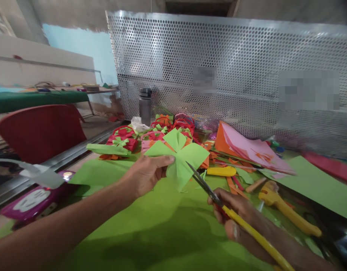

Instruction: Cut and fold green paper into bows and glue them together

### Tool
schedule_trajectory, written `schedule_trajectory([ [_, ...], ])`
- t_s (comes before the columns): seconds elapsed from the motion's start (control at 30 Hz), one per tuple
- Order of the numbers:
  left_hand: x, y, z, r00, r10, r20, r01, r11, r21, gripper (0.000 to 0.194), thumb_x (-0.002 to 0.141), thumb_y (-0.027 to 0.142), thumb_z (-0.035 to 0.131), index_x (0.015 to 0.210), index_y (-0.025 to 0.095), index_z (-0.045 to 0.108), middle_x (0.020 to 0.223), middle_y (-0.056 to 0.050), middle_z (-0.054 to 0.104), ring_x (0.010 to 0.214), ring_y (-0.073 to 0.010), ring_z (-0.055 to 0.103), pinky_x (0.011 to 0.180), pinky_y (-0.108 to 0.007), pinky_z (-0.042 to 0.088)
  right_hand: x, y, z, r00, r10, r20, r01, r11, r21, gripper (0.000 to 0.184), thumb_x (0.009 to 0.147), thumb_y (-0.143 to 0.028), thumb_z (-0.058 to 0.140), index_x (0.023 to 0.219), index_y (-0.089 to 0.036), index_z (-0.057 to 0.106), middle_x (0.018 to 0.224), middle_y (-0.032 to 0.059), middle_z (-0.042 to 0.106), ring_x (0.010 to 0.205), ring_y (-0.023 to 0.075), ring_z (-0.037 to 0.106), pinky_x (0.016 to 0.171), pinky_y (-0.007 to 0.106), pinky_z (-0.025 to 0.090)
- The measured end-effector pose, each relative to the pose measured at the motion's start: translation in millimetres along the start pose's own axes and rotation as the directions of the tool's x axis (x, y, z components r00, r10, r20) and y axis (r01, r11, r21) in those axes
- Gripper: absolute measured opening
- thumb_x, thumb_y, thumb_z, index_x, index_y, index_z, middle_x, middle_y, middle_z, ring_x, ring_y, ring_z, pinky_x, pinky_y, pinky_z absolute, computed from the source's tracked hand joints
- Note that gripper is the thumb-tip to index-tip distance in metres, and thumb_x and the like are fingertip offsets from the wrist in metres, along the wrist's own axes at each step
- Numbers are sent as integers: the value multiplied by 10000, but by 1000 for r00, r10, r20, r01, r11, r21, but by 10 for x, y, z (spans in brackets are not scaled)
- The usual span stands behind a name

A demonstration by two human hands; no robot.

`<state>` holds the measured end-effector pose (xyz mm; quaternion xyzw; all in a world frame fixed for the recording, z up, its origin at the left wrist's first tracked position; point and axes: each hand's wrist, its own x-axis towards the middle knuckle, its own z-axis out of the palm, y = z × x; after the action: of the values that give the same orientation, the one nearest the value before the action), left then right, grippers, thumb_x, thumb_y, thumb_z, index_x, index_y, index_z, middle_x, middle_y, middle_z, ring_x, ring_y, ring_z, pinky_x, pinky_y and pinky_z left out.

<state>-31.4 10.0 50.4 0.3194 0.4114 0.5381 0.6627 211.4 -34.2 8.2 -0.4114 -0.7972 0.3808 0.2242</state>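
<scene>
Perforated metal panel (167,49) backs the green tabletop (150,226), two patches pixelated. Left hand (142,175) pinches the green paper flower (180,156) above it, thumb in front — fingertips hidden behind. Right hand (235,212) is closed around the scissors (204,186), blades at the flower's lower right, yellow handle cut off below. Red paper baskets (126,136) crowd behind, the flower blocking some — yellow glue gun (287,210) lies right of the right hand.

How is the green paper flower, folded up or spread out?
Spread out: the green paper flower has creased petals pointing different ways.
</scene>
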Motion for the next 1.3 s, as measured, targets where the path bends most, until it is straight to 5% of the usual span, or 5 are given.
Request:
schedule_trajectory([
  [0.53,-23,-98,-1,997,38,65,-44,994,103,136,562,211,764,634,121,691,692,-58,705,648,-181,632,603,-265,511,-20,-107,-14,999,29,21,-27,993,-118,537,761,-750,365,797,-214,396,677,-32,417,550,117,302,495,254,277],
  [1.3,-57,-131,33,994,55,90,-63,994,91,202,554,232,758,719,131,700,701,-51,715,679,-204,658,640,-293,525,21,-4,21,1000,19,14,-18,997,-81,451,802,-667,412,768,-219,379,601,-53,399,521,114,316,473,252,246],
])
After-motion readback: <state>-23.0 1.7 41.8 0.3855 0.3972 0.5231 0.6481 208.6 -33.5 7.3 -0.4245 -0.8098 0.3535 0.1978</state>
